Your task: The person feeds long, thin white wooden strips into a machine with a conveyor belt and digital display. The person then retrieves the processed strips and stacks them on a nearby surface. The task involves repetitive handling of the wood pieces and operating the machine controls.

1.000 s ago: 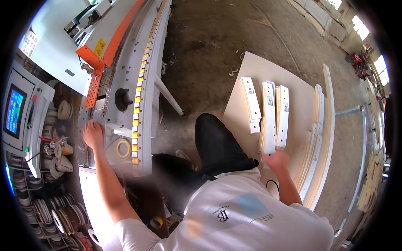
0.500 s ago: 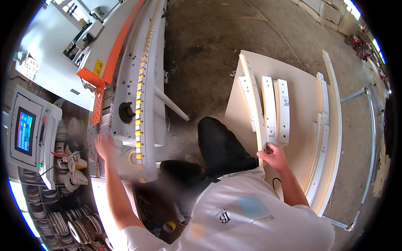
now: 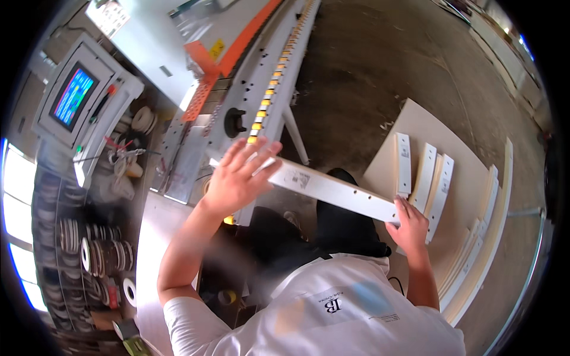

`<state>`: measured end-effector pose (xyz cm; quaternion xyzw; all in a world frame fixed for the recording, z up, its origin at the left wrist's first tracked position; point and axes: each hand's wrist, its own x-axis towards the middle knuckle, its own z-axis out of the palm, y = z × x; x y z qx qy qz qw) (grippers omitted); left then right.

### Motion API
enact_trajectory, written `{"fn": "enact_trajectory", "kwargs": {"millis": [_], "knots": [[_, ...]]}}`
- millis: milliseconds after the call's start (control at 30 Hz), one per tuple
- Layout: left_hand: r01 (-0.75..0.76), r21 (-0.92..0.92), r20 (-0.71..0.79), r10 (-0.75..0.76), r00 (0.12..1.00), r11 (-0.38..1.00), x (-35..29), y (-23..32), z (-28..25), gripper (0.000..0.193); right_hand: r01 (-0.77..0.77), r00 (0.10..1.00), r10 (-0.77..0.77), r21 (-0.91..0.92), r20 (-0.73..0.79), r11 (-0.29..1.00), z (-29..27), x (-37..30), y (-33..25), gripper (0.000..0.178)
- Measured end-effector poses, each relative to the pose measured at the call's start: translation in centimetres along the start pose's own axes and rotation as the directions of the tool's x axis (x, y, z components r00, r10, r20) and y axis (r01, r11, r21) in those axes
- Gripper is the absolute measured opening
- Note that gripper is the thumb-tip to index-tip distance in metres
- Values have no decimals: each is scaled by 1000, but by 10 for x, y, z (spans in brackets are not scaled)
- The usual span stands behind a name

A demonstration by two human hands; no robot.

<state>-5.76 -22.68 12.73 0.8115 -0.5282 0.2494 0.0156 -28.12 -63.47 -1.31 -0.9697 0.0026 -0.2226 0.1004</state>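
Observation:
A long white board strip, drilled with small holes and bearing a label, lies slantwise in front of my body. My right hand is closed on its right end, fingers over the white face. My left hand is spread flat over the strip's other end, beside the machine's row of yellow rollers; whether the palm touches the strip cannot be made out. More white curved strips lie at my right on a large pale board.
The machine with an orange guard stands at the left, with a control screen beside it. Below are racks of coiled edge-banding rolls. A white tabletop is near my left arm. A metal frame stands far right.
The strip in my right hand has swung from pointing away to lying crosswise toward the machine. My left hand has come right, from the machine to the strip's end. The view has turned.

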Motion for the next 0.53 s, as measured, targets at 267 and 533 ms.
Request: {"fn": "enact_trajectory", "kwargs": {"millis": [267, 533], "knots": [[-95, -183, 62, 107, 992, 979, -54, 4, 17, 49, 58, 994, -68, 112, 86, 992, 4, 13, -19, 61], [97, -77, 5, -97, 995, 992, -104, 2, 22, 55, 66, 998, -66, 187, -6, 980, 19, 52, -34, 71]]}}
